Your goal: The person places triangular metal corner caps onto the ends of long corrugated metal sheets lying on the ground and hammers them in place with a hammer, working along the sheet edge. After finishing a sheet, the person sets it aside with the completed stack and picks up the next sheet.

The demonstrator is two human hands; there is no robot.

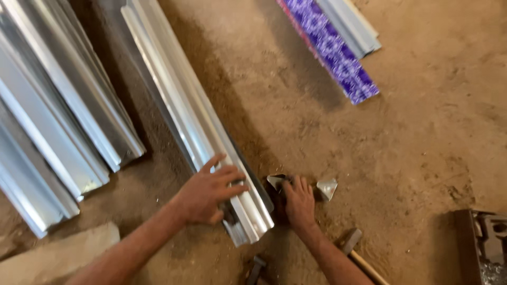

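- Long folded metal channel (195, 126): shiny silver-grey, bright highlights along ridges.
- Stacked metal sheets (58, 116): same silver, w/ darker grey shadow bands.
- Small cut metal piece (327, 187): silver.
- Strip (332, 50): purple w/ pale lilac floral pattern, pink-red edge.
- Floor (412, 132): brown dirt, mottled.
- Hammer (359, 258): dark head, tan handle.

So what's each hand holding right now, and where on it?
Left hand presses flat on the folded metal channel near its end. Right hand grips a small bent metal piece at its middle.

Warm, even daylight lit my view, throwing soft shadows right of the metal profiles (195, 121). Glare streaked them, and slight motion blur softened everything.
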